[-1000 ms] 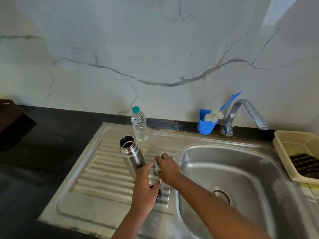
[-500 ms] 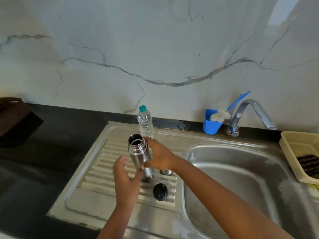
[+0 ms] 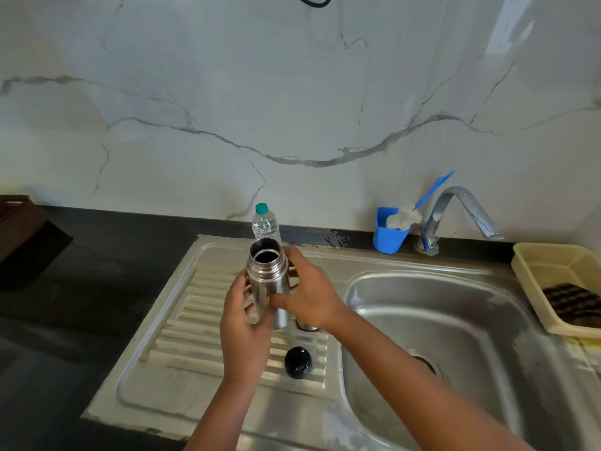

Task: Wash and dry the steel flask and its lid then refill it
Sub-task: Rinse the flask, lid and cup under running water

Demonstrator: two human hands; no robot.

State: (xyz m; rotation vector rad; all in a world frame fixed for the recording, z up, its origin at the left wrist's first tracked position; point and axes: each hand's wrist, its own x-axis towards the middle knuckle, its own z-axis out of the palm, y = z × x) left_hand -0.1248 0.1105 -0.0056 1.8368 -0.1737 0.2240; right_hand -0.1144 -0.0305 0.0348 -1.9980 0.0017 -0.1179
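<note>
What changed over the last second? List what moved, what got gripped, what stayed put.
The right hand left the steel cup on the drainboard and took hold of the steel flask. The left hand briefly let go, then gripped it again lower down. Black lid, water bottle, blue cup with brush and basket stayed put.

Blue cup (image 3: 389, 234) w/ brush (image 3: 408, 215) beside tap (image 3: 455, 209) at the back; beige tray (image 3: 536, 271) far right w/ dark cloth (image 3: 574, 302).
</note>
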